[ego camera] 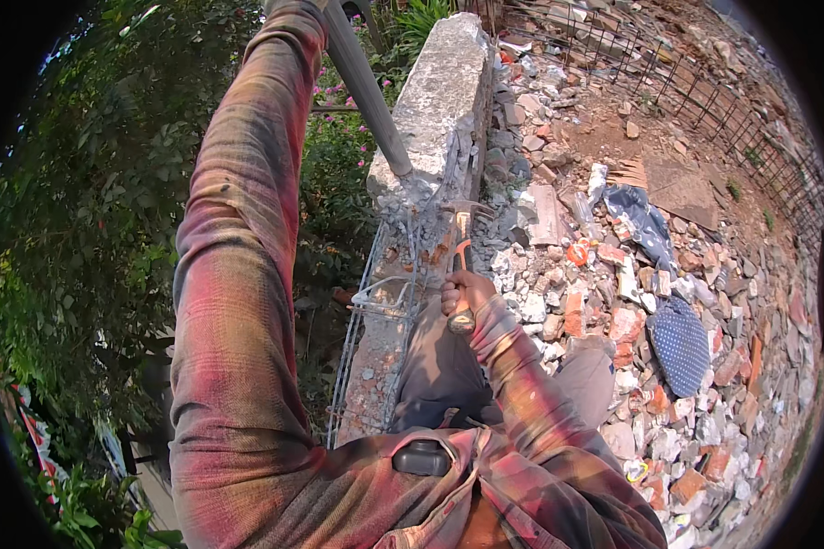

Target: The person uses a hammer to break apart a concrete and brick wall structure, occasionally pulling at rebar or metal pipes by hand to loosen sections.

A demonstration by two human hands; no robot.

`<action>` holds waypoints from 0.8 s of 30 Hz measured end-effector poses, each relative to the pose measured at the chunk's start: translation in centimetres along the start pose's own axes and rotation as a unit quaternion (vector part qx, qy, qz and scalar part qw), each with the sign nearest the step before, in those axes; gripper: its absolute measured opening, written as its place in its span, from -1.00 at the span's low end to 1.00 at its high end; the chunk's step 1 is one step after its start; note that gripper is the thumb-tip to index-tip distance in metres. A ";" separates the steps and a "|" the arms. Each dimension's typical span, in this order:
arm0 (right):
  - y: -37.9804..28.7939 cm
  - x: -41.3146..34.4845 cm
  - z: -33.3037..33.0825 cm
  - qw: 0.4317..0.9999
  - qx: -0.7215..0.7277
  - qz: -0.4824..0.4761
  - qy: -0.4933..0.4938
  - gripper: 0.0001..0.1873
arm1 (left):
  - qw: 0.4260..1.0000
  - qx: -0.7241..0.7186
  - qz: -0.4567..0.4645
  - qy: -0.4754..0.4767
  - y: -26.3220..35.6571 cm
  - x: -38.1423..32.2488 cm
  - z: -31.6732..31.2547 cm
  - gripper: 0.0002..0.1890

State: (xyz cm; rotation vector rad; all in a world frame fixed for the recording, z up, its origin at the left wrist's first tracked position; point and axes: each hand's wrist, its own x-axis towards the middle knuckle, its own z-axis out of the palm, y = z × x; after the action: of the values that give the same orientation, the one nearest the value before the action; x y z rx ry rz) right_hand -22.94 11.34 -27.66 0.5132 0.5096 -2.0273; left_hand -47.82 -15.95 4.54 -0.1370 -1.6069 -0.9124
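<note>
My right hand (468,291) grips a hammer (462,257) by its black and orange handle, with the steel head pointing away from me. The head is over the broken edge of a concrete beam (446,75), where the concrete is chipped; contact cannot be told. A grey pole (367,89) slants down from the top edge, its lower end at the beam's broken face. My left hand is out of view past the top edge; its plaid sleeve (240,226) reaches up beside the pole. Exposed steel rebar (360,343) with a bent stirrup (378,298) runs from the beam towards me.
Broken brick and concrete rubble (590,309) covers the ground at right, with a dotted blue cloth item (680,346) and a crumpled dark cloth (638,219). A rebar cage (714,103) curves along the far right. Dense shrubs (96,206) stand at left. My legs (439,370) are beside the rebar.
</note>
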 end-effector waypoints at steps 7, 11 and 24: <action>-7.6 -12.7 -0.9 0.871 -0.090 -0.475 0.090 -0.89 | 0.935 -0.311 -0.168 -0.019 -0.9 1.8 -2.1 -0.77; -11.3 -9.1 -1.1 0.737 0.149 -0.636 0.174 -0.85 | 0.799 -0.441 -0.393 -0.113 0.1 4.0 -3.7 -0.76; -5.1 -11.0 -0.7 0.942 -0.064 -0.325 0.048 -0.86 | 0.982 -0.139 -0.125 -0.037 3.5 -0.3 -2.1 -0.77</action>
State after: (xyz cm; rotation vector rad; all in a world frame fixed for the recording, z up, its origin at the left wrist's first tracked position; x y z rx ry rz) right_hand -22.18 21.79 -21.46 0.3950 0.9614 -2.5753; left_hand -44.13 -14.72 5.86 -0.1674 -1.5819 -1.3397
